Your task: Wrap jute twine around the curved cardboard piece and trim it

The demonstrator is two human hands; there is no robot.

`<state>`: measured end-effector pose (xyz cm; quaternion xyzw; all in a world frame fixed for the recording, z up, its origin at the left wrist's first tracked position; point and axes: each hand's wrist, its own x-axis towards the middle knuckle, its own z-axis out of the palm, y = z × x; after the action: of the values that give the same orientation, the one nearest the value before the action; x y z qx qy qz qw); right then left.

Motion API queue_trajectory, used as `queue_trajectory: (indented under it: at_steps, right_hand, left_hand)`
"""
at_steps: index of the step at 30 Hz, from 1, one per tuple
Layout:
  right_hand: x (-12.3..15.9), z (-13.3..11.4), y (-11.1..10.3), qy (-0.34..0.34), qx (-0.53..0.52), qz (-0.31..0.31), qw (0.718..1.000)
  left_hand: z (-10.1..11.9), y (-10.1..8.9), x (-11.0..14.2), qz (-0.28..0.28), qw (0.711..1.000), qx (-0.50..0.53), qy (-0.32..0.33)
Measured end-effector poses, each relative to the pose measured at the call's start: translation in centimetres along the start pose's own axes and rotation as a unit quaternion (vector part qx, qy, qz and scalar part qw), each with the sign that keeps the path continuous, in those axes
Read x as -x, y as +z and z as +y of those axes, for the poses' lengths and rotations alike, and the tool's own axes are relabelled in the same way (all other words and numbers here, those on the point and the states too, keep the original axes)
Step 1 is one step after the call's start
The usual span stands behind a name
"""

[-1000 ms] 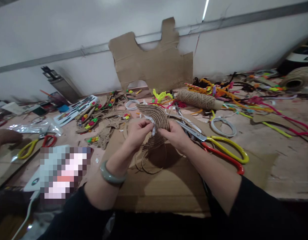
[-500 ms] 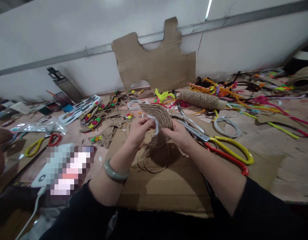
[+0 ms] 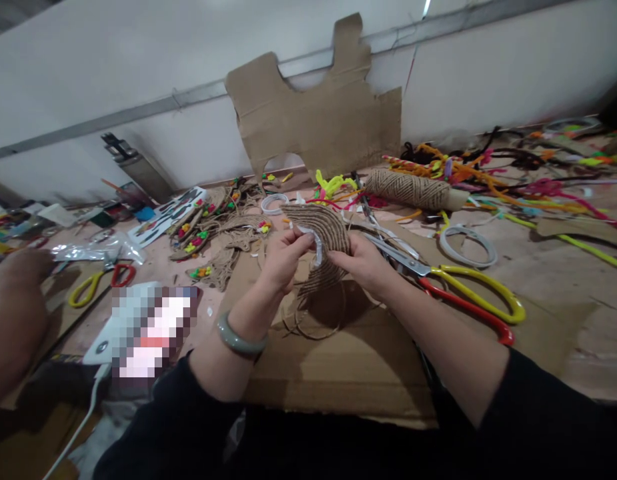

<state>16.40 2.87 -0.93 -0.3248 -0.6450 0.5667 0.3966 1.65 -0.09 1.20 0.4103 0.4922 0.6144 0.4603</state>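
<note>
We've got the twine piece [image 3: 330, 230] up btwn our two hands, above the near part of the cardboard sheet [image 3: 348, 383] on the bench [image 3: 558, 263]. Main relation: it bows out toward our R, its hollow side faces L, & its long axis runs approx. near-to-far, from a far end up & L to a near end pointing back down L. Our L hand [image 3: 282, 259] sits at the hollow; our R hand [image 3: 367, 265] is on the outer bulge. Both hands are right at it, so neither's really nearer.

L fingers are pinched on the white strip [image 3: 318, 249], which follows the inner edge; can't tell if they grip the twine too. R fingers hold the twine piece, thumb on top, rest hidden behind.

Looks: brown, rows of cord laid side by side in matching curves, like a fat crescent, w/ a flat, ridged face. Strip's pale & thin, a bit crinkled. Loose twine loops [image 3: 315, 338] hang just below the near end; can't tell if they're joined to it.

Nearby: big scissors [image 3: 422, 268] w/ yellow & red handles, just R of our R hand; twine spool [image 3: 408, 190] lies beyond, farther back on the R.
</note>
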Motion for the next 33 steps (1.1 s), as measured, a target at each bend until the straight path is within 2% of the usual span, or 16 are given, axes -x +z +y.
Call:
queue_trajectory:
  at_steps: [3,7,10,16,23,27,30,33]
  right_hand:
    - [-0.02,0.13,-0.03,-0.005,-0.004,-0.001,1.0]
    - [-0.04,0.44,-0.09,-0.001,-0.013,0.017,1.0]
    - [0.0,0.46,-0.1,0.001,-0.021,0.008,1.0]
    - [-0.03,0.36,-0.01,0.0,-0.012,0.002,1.0]
    - [-0.04,0.49,-0.12,0.003,-0.027,0.0,1.0]
    - [0.03,0.38,-0.09,-0.004,-0.021,0.006,1.0]
    - [-0.01,0.36,-0.08,0.002,-0.018,0.005,1.0]
    - [-0.06,0.44,-0.08,0.011,-0.03,0.008,0.999]
  left_hand:
    - [0.05,0.09,0.02,0.002,1.0,-0.001,0.004]
    - [0.41,0.12,0.07,0.016,0.999,-0.009,-0.031]
    - [0.54,-0.01,0.02,0.03,0.998,-0.013,-0.045]
    - [0.32,-0.05,-0.15,0.014,1.0,-0.025,-0.011]
    - [0.48,-0.07,-0.25,0.031,0.998,-0.026,-0.042]
    - [0.58,-0.22,-0.37,0.06,0.998,-0.024,-0.024]
    - [0.48,-0.28,-0.37,0.051,0.998,-0.022,-0.008]
    - [0.31,-0.27,-0.34,0.038,0.999,-0.002,-0.024]
